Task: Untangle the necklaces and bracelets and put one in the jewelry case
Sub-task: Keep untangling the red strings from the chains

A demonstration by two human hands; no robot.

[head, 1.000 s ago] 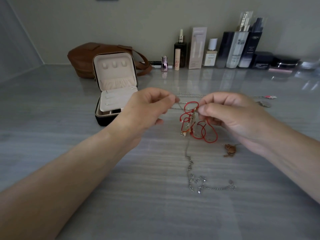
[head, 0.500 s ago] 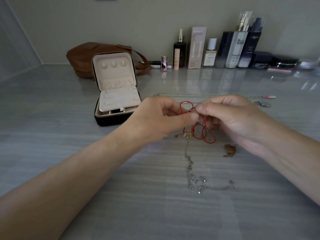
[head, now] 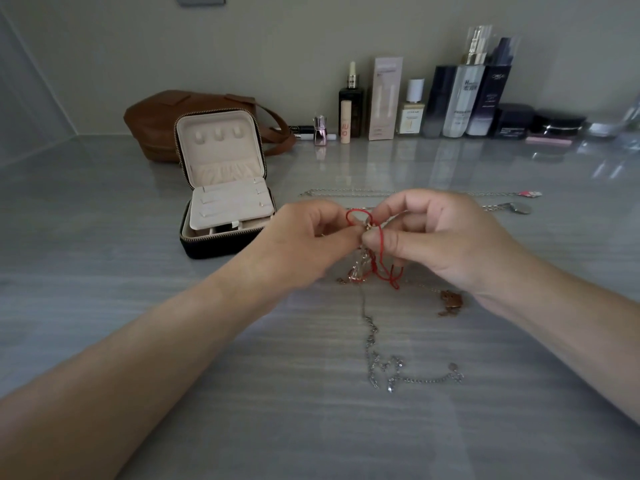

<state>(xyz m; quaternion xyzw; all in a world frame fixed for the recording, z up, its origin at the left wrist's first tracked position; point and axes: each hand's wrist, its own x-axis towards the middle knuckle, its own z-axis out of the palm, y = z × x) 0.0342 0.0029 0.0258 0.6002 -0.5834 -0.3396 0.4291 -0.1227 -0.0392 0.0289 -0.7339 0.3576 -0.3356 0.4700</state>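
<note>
Hands drawn closer together — left hand [head: 304, 247] and right hand [head: 446, 244] pinching red cord [head: 382, 245], fingers curled

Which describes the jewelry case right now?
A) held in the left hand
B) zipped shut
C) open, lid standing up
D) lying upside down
C: the jewelry case sits on the table with its lid raised and cream lining showing; the left hand and right hand pinch the red cord instead.
</note>
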